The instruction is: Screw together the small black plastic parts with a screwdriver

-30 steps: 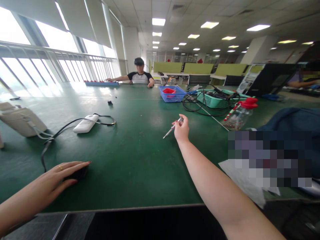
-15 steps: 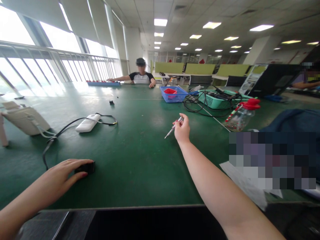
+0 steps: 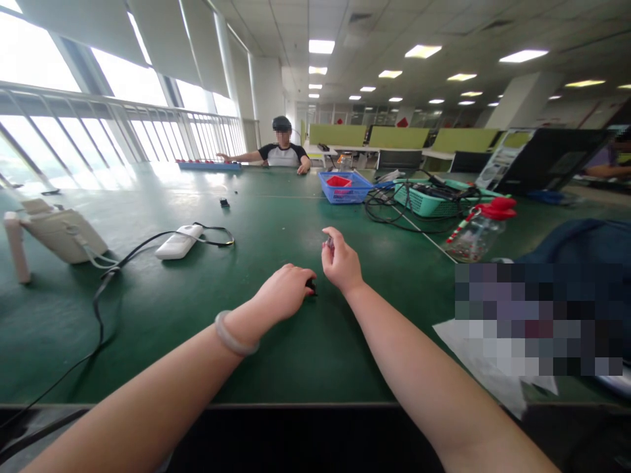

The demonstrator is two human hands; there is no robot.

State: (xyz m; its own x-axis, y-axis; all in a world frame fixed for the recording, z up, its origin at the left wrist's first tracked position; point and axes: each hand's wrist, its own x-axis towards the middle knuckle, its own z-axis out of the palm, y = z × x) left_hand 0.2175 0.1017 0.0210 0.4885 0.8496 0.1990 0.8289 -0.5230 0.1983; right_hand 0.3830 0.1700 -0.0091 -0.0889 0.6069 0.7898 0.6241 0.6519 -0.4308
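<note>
My left hand (image 3: 283, 292) is closed around a small black object (image 3: 310, 285) low over the green table (image 3: 276, 368), in the middle. Only the object's right end shows past the fingertips, so its kind cannot be made out. Just to the right, my right hand (image 3: 342, 261) is curled round a slim screwdriver (image 3: 330, 242). A bit of its handle end shows between thumb and forefinger; the shaft is hidden by the hand. The two hands are close together but apart. A pale band (image 3: 229, 335) circles my left wrist.
At left are a white device (image 3: 178, 243) with a black cable and a beige case (image 3: 73, 236). A small black piece (image 3: 225, 203) lies farther back. Blue basket (image 3: 345, 190), green basket (image 3: 424, 200) and red-lidded bottle (image 3: 480, 233) stand right. A person (image 3: 283, 154) sits opposite.
My left hand has moved right with the black object, from the left side to beside my right hand. My right hand has shifted slightly left and turned, hiding the screwdriver's shaft.
</note>
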